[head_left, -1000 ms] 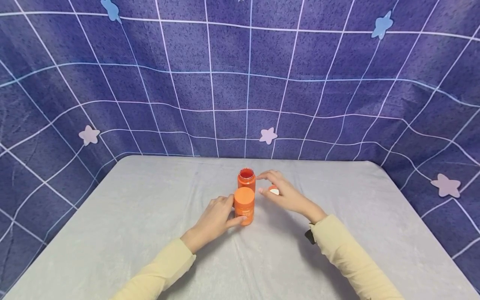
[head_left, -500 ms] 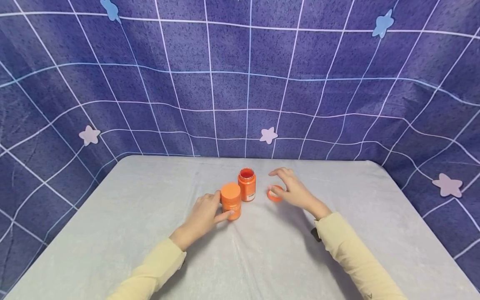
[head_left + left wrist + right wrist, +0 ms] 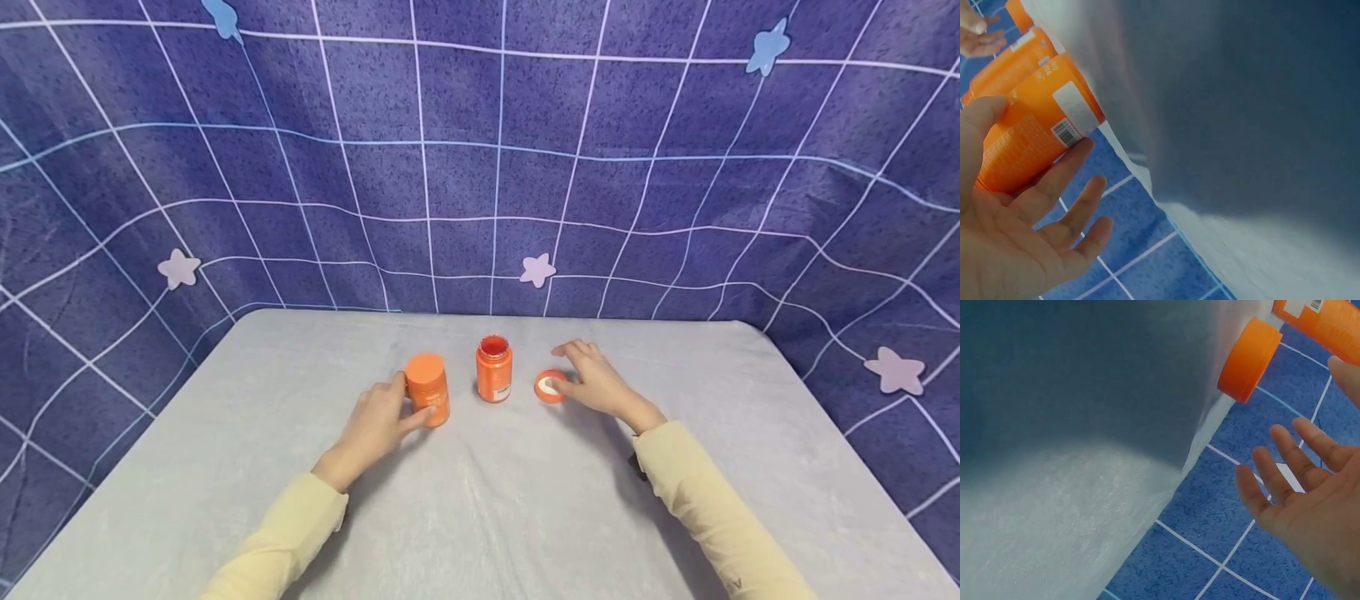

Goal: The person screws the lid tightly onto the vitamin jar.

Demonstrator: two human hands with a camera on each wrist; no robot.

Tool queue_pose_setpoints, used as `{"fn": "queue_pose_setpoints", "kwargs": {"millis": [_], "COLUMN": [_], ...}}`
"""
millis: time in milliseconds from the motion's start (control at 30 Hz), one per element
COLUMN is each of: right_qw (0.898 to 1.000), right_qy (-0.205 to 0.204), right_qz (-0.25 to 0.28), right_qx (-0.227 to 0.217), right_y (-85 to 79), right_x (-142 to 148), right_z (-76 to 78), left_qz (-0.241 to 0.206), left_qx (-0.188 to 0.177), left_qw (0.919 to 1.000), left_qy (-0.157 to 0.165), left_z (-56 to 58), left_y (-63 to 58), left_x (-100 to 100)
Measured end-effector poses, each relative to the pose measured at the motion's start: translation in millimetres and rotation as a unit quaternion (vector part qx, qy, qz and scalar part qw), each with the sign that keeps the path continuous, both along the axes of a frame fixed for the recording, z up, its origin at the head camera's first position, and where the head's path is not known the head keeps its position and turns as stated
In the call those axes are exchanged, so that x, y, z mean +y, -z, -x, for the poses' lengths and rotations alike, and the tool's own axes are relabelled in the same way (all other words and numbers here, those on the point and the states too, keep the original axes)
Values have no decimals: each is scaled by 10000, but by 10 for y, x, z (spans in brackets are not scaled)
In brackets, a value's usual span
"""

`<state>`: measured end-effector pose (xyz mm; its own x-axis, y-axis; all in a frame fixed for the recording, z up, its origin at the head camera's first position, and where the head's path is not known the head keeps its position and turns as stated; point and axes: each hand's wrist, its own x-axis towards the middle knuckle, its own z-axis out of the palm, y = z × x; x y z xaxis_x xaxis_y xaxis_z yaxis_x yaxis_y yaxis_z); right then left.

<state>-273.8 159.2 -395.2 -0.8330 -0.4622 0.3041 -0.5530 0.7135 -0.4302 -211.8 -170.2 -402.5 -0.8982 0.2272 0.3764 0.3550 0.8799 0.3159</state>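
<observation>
My left hand (image 3: 372, 427) grips a capped orange bottle (image 3: 427, 392) at the left of the group, thumb in front and fingers at the far side. Its label and barcode show on the held bottle (image 3: 1035, 125) in the left wrist view. Just right of it stands a second orange bottle (image 3: 494, 378), upright and uncapped, its mouth reddish inside. Farther right an orange lid (image 3: 546, 397) lies with its white inside facing up. Over the lid hovers my right hand (image 3: 600, 385), its fingers relaxed and holding nothing; in the right wrist view it is apart from the lid (image 3: 1249, 359).
Everything stands on a table (image 3: 480, 517) under a pale grey cloth. A purple-blue grid curtain (image 3: 360, 167) with star shapes hangs behind the table and along its sides.
My left hand has carried the capped bottle leftward, away from in front of the uncapped one. My right hand has drawn back to the right, away from the uncapped bottle, exposing the lid.
</observation>
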Motion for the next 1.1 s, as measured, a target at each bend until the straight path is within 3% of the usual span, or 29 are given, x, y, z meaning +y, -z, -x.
{"fn": "queue_pose_setpoints", "kwargs": {"millis": [367,667,933,1100], "right_qw": [9974,9940,9921,9917], "right_qy": [30,122,148,146], "right_qz": [-721,-1088,-1227,-1265], "right_qx": [37,-64,-233,-172], "right_y": [49,121,135,128], "right_x": [-40,-64,-57,-63], "right_z": [5,12,7,1], "left_qz": [-97,-161,-290,-511], "left_qx": [-255,-340,-357,-80], "left_qw": [9985,9955,9951,9953], "left_qy": [-465,-873,-880,-815], "left_z": [41,41,25,32], "left_y": [-8,-24,-37,-60], "left_x": [-188,-226,-212,-199]}}
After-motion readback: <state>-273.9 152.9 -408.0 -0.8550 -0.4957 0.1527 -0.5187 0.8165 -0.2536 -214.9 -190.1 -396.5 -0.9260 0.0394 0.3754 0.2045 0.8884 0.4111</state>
